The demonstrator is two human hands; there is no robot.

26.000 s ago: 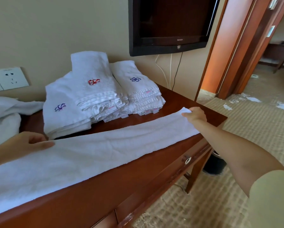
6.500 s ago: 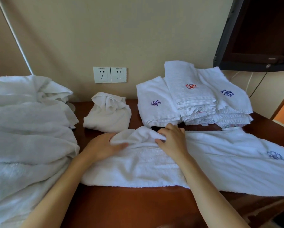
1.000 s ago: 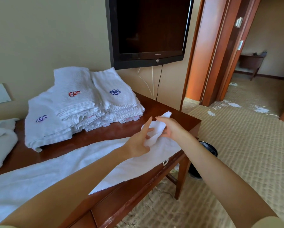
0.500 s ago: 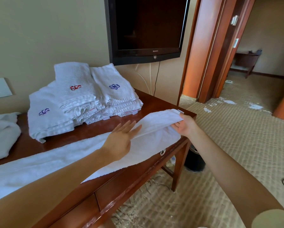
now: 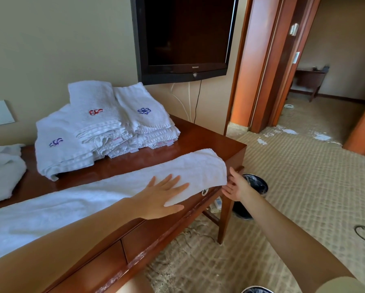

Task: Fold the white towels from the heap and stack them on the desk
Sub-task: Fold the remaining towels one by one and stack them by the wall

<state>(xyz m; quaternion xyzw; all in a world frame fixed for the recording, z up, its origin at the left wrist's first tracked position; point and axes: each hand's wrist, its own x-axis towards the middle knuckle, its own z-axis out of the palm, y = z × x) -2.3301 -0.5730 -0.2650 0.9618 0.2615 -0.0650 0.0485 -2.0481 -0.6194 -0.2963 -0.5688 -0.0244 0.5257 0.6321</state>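
Currently smoothing long white terry towel point(image 5: 82, 199), left hand point(image 5: 162, 197) flat, right hand point(image 5: 234, 187) spread at end; crosswise fold likely next.

The end of the towel point(image 5: 97, 195), bunched between both hands a second ago and then held up stretched, is now laid down on the table point(image 5: 198, 142), with its tip draped over the front edge near the corner. It is released by the right hand point(image 5: 235, 188), which is opened just beside that tip. The left hand point(image 5: 162, 195) is pressed flat on the towel, fingers point(image 5: 166, 182) spread, nearer the front edge.
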